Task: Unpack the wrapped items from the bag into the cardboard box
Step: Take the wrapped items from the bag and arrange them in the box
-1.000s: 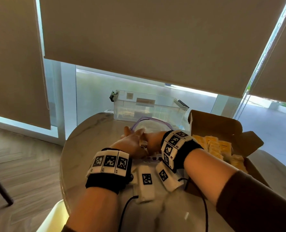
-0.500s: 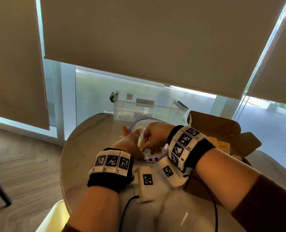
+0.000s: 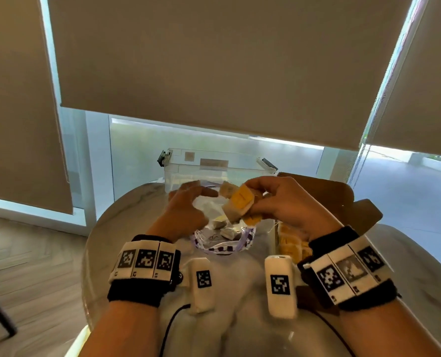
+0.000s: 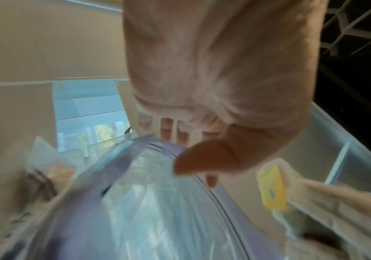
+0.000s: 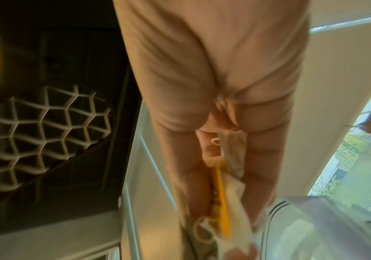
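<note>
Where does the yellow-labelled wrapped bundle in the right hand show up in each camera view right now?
Head: wrapped bundle at centre, gripped by the right hand above the bag.
Left wrist: wrapped bundle at the lower right edge, blurred.
Right wrist: wrapped bundle at lower centre, between the fingers.
Shared landmark: the purple-rimmed bag, under the bundle in every view.

My right hand (image 3: 286, 202) hides much of the box (image 3: 363, 215); the bag (image 4: 157, 202) blurs in my left wrist view.

Head view downward; wrist views close-up
</note>
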`<state>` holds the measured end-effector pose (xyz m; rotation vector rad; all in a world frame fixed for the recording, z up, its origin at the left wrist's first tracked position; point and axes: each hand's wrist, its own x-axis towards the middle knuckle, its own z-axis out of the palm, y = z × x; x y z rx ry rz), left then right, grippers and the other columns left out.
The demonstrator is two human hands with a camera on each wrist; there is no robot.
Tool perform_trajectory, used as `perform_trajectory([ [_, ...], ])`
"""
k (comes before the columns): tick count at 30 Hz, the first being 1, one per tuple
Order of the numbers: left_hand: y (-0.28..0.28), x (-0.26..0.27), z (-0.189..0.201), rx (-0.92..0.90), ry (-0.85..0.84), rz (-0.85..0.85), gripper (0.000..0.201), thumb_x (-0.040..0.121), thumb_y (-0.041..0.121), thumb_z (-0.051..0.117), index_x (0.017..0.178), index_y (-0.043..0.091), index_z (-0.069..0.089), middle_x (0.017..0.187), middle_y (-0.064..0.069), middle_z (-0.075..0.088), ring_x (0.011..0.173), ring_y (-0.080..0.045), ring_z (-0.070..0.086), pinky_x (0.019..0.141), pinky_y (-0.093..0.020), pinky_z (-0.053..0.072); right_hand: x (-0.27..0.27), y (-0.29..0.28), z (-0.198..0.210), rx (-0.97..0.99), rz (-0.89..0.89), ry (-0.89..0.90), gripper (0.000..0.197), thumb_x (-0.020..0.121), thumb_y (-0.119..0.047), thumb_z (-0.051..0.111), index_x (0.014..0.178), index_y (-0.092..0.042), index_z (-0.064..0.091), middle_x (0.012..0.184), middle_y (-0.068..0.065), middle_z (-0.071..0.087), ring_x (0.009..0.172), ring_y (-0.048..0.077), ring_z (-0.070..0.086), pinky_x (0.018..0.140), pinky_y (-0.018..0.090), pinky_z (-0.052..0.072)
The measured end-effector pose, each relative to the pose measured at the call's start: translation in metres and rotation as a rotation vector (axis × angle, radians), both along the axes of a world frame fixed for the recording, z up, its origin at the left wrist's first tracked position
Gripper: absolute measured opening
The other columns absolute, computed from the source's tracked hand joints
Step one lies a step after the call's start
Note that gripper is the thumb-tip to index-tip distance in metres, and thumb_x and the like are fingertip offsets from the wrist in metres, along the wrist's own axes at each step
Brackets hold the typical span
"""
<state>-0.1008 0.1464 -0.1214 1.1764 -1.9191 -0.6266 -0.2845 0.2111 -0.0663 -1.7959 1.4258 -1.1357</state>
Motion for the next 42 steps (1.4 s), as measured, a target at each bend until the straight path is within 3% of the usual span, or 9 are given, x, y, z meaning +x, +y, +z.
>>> perform_trajectory([
  [3, 0.012, -0.008, 0.021, -0.042, 0.354, -0.103, 0.049, 0.082, -0.016, 0.044, 0.108, 0.023, 0.059, 0.121, 0.006, 0.054, 0.109, -0.012, 0.048, 0.070, -0.005, 0.046, -0.013, 0.003, -0.005, -0.031, -0.015, -0.144, 0.032, 0.073, -0.006, 0.075, 0.099, -0.023, 0.066, 0.097, -0.005, 0.066, 0.086, 0.011, 0.066, 0.062, 0.013, 0.052],
  [6, 0.022, -0.025, 0.036, -0.058, 0.472, -0.229, 0.019, 0.099, 0.023, 0.042, 0.109, 0.030, 0.057, 0.113, 0.014, 0.057, 0.112, -0.011, 0.053, 0.087, -0.015, 0.043, -0.022, 0.006, -0.005, -0.052, -0.021, -0.208, 0.027, 0.076, -0.008, 0.073, 0.100, -0.020, 0.068, 0.098, 0.000, 0.067, 0.091, 0.016, 0.067, 0.070, 0.020, 0.056],
  [9, 0.032, -0.045, 0.042, -0.059, 0.286, -0.335, 0.052, 0.077, 0.067, 0.044, 0.121, 0.040, 0.048, 0.122, 0.015, 0.052, 0.112, -0.006, 0.053, 0.091, -0.027, 0.047, -0.027, 0.013, -0.005, -0.071, 0.016, -0.279, 0.025, 0.077, -0.004, 0.071, 0.100, -0.015, 0.069, 0.097, 0.005, 0.069, 0.088, 0.020, 0.069, 0.073, 0.025, 0.057],
  [12, 0.045, -0.071, 0.045, -0.007, 0.167, -0.376, 0.060, 0.075, 0.056, 0.057, 0.130, 0.038, 0.042, 0.121, 0.012, 0.050, 0.101, -0.008, 0.058, 0.076, -0.023, 0.055, -0.029, 0.018, -0.008, -0.120, 0.049, -0.255, 0.033, 0.076, 0.007, 0.068, 0.095, -0.019, 0.066, 0.090, 0.001, 0.068, 0.080, 0.013, 0.069, 0.067, 0.021, 0.056],
  [16, 0.051, -0.092, 0.038, 0.214, 0.436, -0.414, 0.034, 0.083, 0.033, 0.067, 0.115, 0.033, 0.058, 0.110, 0.004, 0.065, 0.095, -0.016, 0.067, 0.077, -0.038, 0.058, -0.031, 0.022, -0.012, -0.238, 0.004, -0.127, 0.039, 0.073, 0.007, 0.071, 0.092, -0.026, 0.060, 0.089, -0.011, 0.062, 0.078, -0.002, 0.063, 0.062, 0.010, 0.050],
  [23, 0.037, -0.098, 0.022, 0.409, 0.811, -0.391, 0.019, 0.093, 0.022, 0.054, 0.110, 0.017, 0.062, 0.099, -0.008, 0.072, 0.093, -0.026, 0.069, 0.078, -0.035, 0.055, -0.035, 0.016, -0.018, -0.269, -0.097, -0.081, 0.078, 0.072, -0.012, 0.079, 0.136, -0.029, 0.038, 0.117, -0.004, 0.050, 0.096, 0.008, 0.055, 0.066, 0.007, 0.049],
  [28, 0.028, -0.094, 0.014, 0.435, 1.096, -0.336, 0.018, 0.092, 0.019, 0.054, 0.105, 0.010, 0.062, 0.090, -0.011, 0.071, 0.091, -0.027, 0.068, 0.080, -0.038, 0.055, -0.035, 0.013, -0.022, -0.212, -0.305, -0.019, 0.052, 0.070, -0.037, 0.079, 0.109, -0.026, 0.048, 0.101, -0.001, 0.052, 0.084, 0.011, 0.052, 0.067, 0.016, 0.047],
  [33, 0.028, -0.095, 0.008, 0.424, 1.112, -0.353, 0.028, 0.093, 0.024, 0.052, 0.118, 0.013, 0.058, 0.109, -0.013, 0.068, 0.106, -0.028, 0.065, 0.094, -0.044, 0.050, -0.024, 0.016, -0.025, -0.024, -0.140, -0.146, 0.011, 0.080, -0.019, 0.071, 0.083, -0.012, 0.063, 0.078, 0.008, 0.066, 0.058, 0.010, 0.061, 0.052, 0.016, 0.052],
  [42, 0.024, -0.093, 0.003, 0.362, 1.179, -0.332, 0.033, 0.094, 0.023, 0.053, 0.124, 0.008, 0.053, 0.098, -0.013, 0.066, 0.081, -0.020, 0.066, 0.069, -0.031, 0.058, -0.030, 0.018, -0.022, 0.026, -0.184, -0.323, 0.013, 0.079, -0.003, 0.070, 0.092, -0.003, 0.068, 0.070, 0.007, 0.067, 0.052, 0.009, 0.062, 0.053, 0.018, 0.054],
])
